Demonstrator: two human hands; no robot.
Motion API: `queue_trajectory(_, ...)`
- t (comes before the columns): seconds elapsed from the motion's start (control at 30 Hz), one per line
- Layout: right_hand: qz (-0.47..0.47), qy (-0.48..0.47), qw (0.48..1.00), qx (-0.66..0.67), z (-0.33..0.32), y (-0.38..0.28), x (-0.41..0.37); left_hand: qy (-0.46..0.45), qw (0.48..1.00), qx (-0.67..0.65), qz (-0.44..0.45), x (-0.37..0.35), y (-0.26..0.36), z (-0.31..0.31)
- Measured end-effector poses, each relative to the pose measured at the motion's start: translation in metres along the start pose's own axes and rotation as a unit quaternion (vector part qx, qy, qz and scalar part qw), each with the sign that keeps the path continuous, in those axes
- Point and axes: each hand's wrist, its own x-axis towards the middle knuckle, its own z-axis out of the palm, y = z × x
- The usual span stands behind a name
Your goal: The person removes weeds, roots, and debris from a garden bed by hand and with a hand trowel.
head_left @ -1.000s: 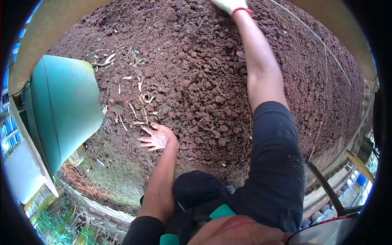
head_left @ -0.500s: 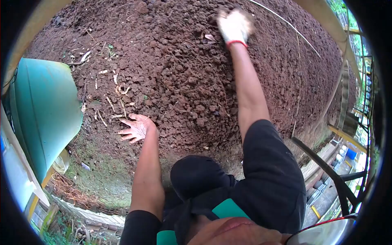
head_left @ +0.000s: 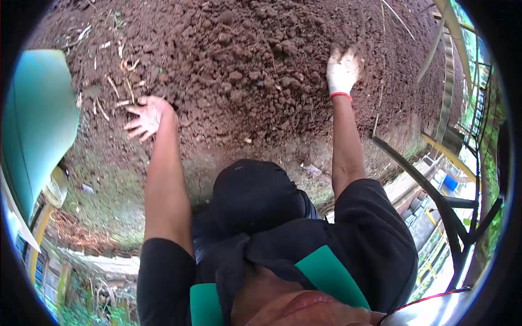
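1. Brown, clumpy soil bed [head_left: 244, 70] fills the upper view. The person leans over its near edge with both arms out.
2. Left hand [head_left: 144, 117] is bare, palm down on the soil toward the bed's left edge. Its fingers [head_left: 130, 125] are spread wide and hold nothing.
3. Right hand [head_left: 342, 70] wears a white glove with a red cuff and sits on the soil toward the right edge. Its fingertips are pushed against the clods and dirty. Fingers look loosely together, but I cannot tell if they pinch anything.
4. Dry stem bits [head_left: 117, 87] lie scattered just beyond the left hand, near the far-left corner.
5. Green tub [head_left: 32, 125] lies tipped, just off the bed's left edge.
6. Weedy strip [head_left: 109, 190] runs along the near edge below the left arm. Dark metal frame [head_left: 429, 185] stands off the right edge.
7. Change: a second ago the gloved hand reached far across the bed. It has now drawn back, closer to the near edge. The left hand has stayed planted and spread by the stem bits.
8. Reading: this looks like a pull-back stroke through the clods, with the bare hand bracing. The soil under the glove is the stuff being worked.
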Motion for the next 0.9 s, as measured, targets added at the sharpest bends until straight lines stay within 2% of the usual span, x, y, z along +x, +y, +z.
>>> queue_trajectory(0.07, -0.057, 0.030, 0.992, 0.106, 0.021, 0.000, -0.022, 0.005, 0.999, 0.038, 0.012, 0.003, -0.002, 0.001)
queue_trajectory(0.1, -0.048, 0.006, 0.987, 0.154, 0.010, -0.013, -0.032, -0.006, 0.999, 0.038, 0.014, 0.002, -0.001, -0.003)
queue_trajectory(0.13, -0.070, -0.038, 0.991, 0.109, -0.012, -0.028, -0.038, -0.001, 1.000, 0.020, 0.019, 0.001, -0.003, -0.003)
queue_trajectory(0.2, -0.171, -0.076, 0.974, 0.125, -0.040, -0.039, -0.057, -0.027, 0.999, 0.014, 0.018, 0.002, -0.003, -0.010)
queue_trajectory(0.3, -0.209, -0.061, 0.961, 0.169, -0.049, -0.036, -0.073, -0.099, 0.994, -0.030, 0.036, 0.008, -0.010, -0.028)
queue_trajectory(0.33, -0.198, -0.078, 0.957, 0.198, -0.054, -0.035, -0.078, -0.115, 0.991, -0.062, 0.039, 0.009, -0.013, -0.034)
queue_trajectory(0.37, -0.186, -0.096, 0.951, 0.226, -0.067, -0.038, -0.084, -0.171, 0.982, -0.071, 0.048, 0.020, -0.023, -0.038)
queue_trajectory(0.4, -0.176, -0.112, 0.944, 0.255, -0.077, -0.040, -0.092, -0.225, 0.969, -0.082, 0.055, 0.031, -0.028, -0.047)
queue_trajectory(0.43, -0.199, -0.113, 0.945, 0.233, -0.083, -0.041, -0.102, -0.317, 0.917, -0.230, 0.071, 0.040, -0.044, -0.060)
queue_trajectory(0.47, -0.209, -0.141, 0.939, 0.232, -0.095, -0.044, -0.109, -0.399, 0.835, -0.369, 0.086, 0.044, -0.065, -0.086)
queue_trajectory(0.5, -0.230, -0.126, 0.939, 0.221, -0.097, -0.044, -0.118, -0.257, 0.851, -0.077, 0.451, 0.101, -0.124, -0.074)
queue_trajectory(0.53, -0.250, -0.109, 0.939, 0.209, -0.095, -0.045, -0.122, -0.264, 0.933, -0.227, 0.093, 0.044, -0.081, -0.150)
queue_trajectory(0.57, -0.242, -0.076, 0.940, 0.227, -0.087, -0.049, -0.112, -0.310, 0.904, -0.287, 0.059, 0.088, -0.129, -0.146)
queue_trajectory(0.6, -0.233, -0.050, 0.940, 0.244, -0.076, -0.053, -0.099, -0.242, 0.935, -0.245, 0.082, 0.103, -0.155, -0.168)
queue_trajectory(0.63, -0.228, 0.033, 0.923, 0.308, -0.057, -0.059, -0.086, -0.186, 0.959, -0.195, 0.086, 0.110, -0.180, -0.195)
queue_trajectory(0.67, -0.218, 0.038, 0.944, 0.243, -0.051, -0.068, -0.076, -0.160, 0.968, -0.136, 0.138, 0.137, -0.223, -0.211)
queue_trajectory(0.7, -0.226, 0.005, 0.950, 0.215, -0.067, -0.077, -0.064, -0.126, 0.981, -0.076, 0.124, 0.147, -0.254, -0.232)
queue_trajectory(0.73, -0.231, -0.027, 0.955, 0.184, -0.082, -0.087, -0.055, -0.112, 0.985, 0.051, 0.122, 0.139, -0.269, -0.263)
queue_trajectory(0.77, -0.252, -0.125, 0.950, 0.135, -0.084, -0.091, -0.053, -0.098, 0.982, 0.006, 0.162, 0.153, -0.326, -0.268)
queue_trajectory(0.8, -0.272, -0.099, 0.940, 0.180, -0.070, -0.091, -0.058, -0.127, 0.904, 0.229, 0.338, 0.177, -0.405, -0.275)
queue_trajectory(0.83, -0.267, -0.080, 0.939, 0.201, -0.064, -0.091, -0.061, -0.078, 0.757, 0.394, 0.515, 0.193, -0.471, -0.285)
queue_trajectory(0.87, -0.262, -0.059, 0.937, 0.223, -0.058, -0.092, -0.062, -0.191, 0.857, 0.343, 0.333, 0.180, -0.516, -0.287)
queue_trajectory(0.9, -0.261, -0.047, 0.939, 0.218, -0.052, -0.094, -0.063, -0.291, 0.757, 0.486, 0.324, 0.134, -0.515, -0.310)
